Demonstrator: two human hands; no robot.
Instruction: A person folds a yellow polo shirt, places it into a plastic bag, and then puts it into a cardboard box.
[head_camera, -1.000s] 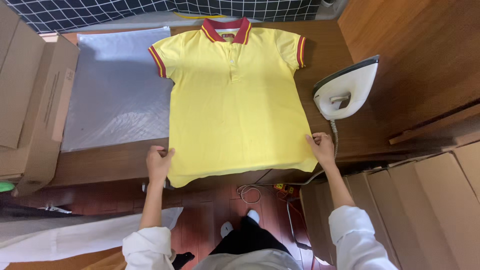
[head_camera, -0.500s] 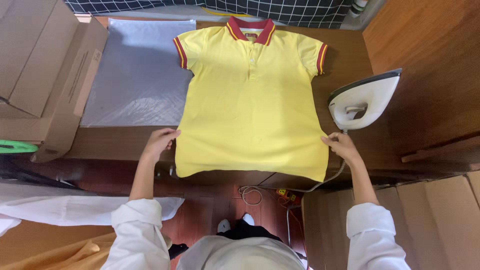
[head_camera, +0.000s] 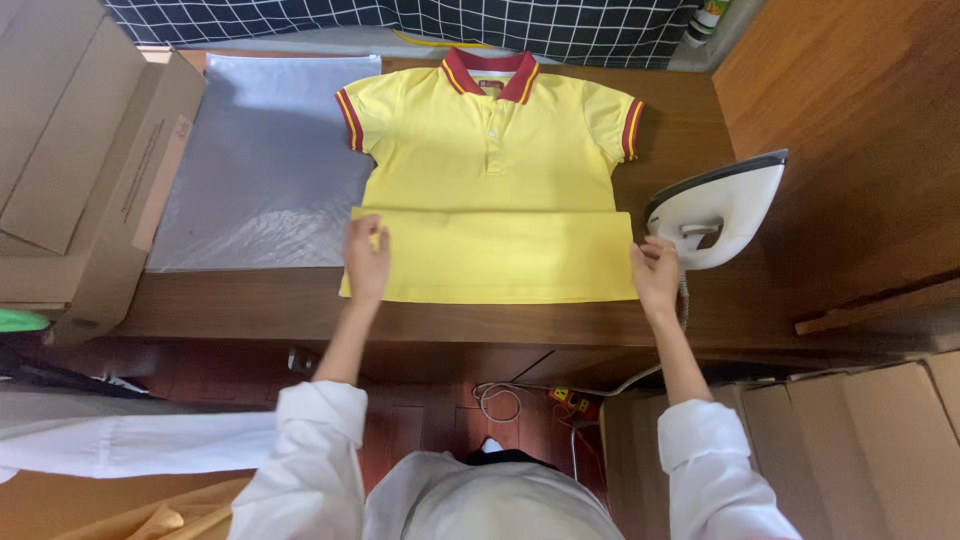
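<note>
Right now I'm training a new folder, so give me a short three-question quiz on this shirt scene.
1. True or false: the bottom of the shirt is folded up over its front.
2. What stands just right of the right hand? A) iron B) scissors C) mug
3. What lies on the table left of the shirt?

Key:
1. True: a doubled yellow band lies across the lower part, with the left hand and right hand at its two ends.
2. A: the white iron.
3. A clear plastic bag, lying flat.
</note>
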